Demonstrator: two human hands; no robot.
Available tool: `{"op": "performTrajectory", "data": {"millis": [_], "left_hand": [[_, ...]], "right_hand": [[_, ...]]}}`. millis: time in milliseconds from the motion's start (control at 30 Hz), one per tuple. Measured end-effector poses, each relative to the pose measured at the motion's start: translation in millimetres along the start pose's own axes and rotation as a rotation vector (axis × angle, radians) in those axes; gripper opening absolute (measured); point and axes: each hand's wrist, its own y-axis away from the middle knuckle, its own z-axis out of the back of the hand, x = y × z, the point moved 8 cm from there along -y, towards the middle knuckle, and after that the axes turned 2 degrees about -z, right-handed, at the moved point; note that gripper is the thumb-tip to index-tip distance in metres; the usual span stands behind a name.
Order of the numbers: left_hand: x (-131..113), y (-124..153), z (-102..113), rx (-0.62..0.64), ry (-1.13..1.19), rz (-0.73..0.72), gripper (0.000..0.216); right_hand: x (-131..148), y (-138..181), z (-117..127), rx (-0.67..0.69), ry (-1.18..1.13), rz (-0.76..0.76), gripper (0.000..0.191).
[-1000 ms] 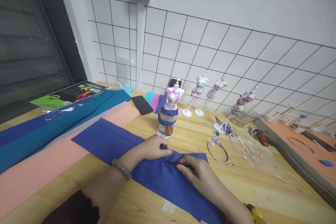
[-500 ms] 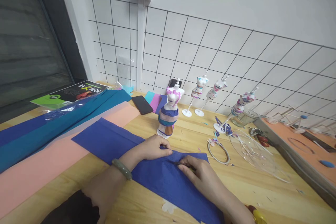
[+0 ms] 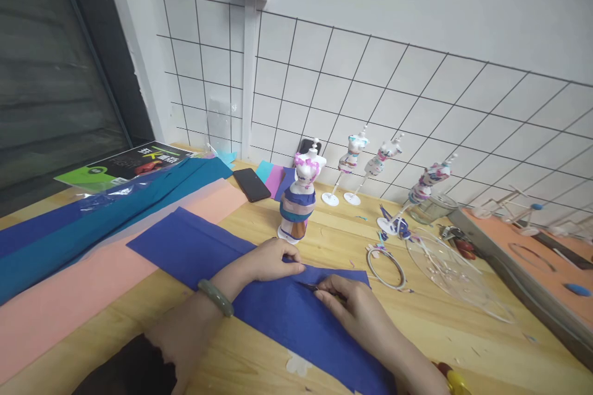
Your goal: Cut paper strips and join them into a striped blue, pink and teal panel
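A long sheet of dark blue crepe paper lies across the wooden table. My left hand, with a green bangle on its wrist, presses flat on the paper near its far edge. My right hand rests on the paper just to the right and pinches a thin dark tool, whose tip points toward my left fingers. A small mannequin wrapped in blue, teal and orange paper bands stands just beyond my hands.
Pink and teal paper sheets lie at the left, a black phone behind them. Three small mannequins on stands, a wire ring, a clear plastic dish and an orange tray stand at the right.
My right hand has shifted slightly, and more of the thin tool's tip now shows on the blue paper. My left hand has stayed in place.
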Motion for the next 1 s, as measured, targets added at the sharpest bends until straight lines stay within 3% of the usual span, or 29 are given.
{"op": "performTrajectory", "data": {"millis": [233, 400, 600, 767, 900, 1000], "left_hand": [[2.0, -0.1, -1.0, 0.003, -0.020, 0.000, 0.021], [4.2, -0.7, -3.0, 0.009, -0.040, -0.001, 0.022], [0.5, 0.0, -3.5, 0.024, -0.078, 0.007, 0.022], [-2.9, 4.3, 6.5, 0.026, -0.158, 0.034, 0.022], [1.8, 8.3, 20.0, 0.018, -0.228, 0.082, 0.026], [8.5, 10.6, 25.6, 0.045, -0.258, 0.126, 0.029]], "right_hand": [[0.8, 4.7, 1.7, 0.004, -0.018, -0.023, 0.023], [-7.0, 23.1, 18.9, 0.022, 0.020, -0.101, 0.025], [-67.3, 67.6, 29.1, 0.025, -0.049, -0.290, 0.031], [-112.1, 98.5, 22.9, -0.080, -0.027, -0.467, 0.026], [-107.5, 101.7, 16.5, -0.172, -0.030, -0.479, 0.021], [-96.8, 96.0, 9.9, -0.152, -0.048, -0.453, 0.021]]}}
